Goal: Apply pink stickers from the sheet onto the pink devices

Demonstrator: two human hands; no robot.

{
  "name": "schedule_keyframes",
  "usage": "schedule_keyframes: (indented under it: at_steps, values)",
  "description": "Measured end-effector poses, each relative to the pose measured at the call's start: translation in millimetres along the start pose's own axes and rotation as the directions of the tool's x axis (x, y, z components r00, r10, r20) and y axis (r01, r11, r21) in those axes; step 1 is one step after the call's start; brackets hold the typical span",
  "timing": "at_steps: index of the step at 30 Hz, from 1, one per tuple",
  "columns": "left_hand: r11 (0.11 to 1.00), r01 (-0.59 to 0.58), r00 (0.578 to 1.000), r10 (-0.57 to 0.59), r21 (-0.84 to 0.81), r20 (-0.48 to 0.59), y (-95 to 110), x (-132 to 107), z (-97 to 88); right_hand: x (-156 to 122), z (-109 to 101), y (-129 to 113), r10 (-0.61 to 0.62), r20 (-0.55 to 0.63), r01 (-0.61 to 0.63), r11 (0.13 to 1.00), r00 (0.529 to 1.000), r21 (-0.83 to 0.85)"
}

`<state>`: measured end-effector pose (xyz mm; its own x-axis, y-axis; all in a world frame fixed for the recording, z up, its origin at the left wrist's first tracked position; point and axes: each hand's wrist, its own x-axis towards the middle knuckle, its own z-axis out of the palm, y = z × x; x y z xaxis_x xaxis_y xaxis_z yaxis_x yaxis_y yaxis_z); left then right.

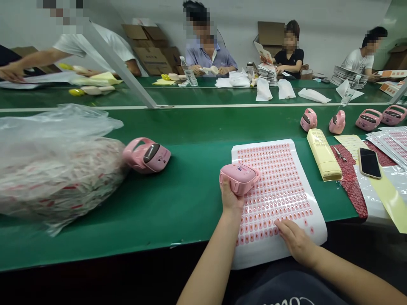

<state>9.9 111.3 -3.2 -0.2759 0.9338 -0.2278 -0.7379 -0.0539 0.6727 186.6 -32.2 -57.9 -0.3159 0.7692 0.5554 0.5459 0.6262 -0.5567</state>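
My left hand grips a small pink device and holds it just above a white sheet of small pink stickers on the green belt. My right hand rests on the sheet's near edge, fingertips pressed together on a sticker in the lower rows; I cannot see whether one is pinched. A second pink device lies on its side on the belt to the left.
A large clear plastic bag of packed items fills the left. Right side: several pink devices, a yellow label stack, a phone, more sticker sheets. Other people sit across the far table.
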Motion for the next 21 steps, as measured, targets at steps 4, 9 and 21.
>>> schedule_keyframes:
  at_steps: [4, 9, 21]
  values:
    - [0.994, -0.043, 0.998, 0.037, -0.096, -0.060, 6.0, -7.1, 5.2, 17.0, -8.5, -6.9, 0.286, -0.067, -0.254, 0.920, 0.956, 0.298]
    - [0.938, 0.133, 0.990, -0.143, -0.321, -0.006, 13.1, -33.7, 19.2, 77.1, -37.6, -22.4, 0.601, -0.151, -0.341, 0.622, 0.785, 0.705]
    - [0.846, 0.315, 0.946, -0.315, -0.430, 0.073, 4.3, -79.3, 39.8, 136.7, -15.7, -53.7, 0.488, -0.439, -0.100, 0.746, 0.754, 0.659]
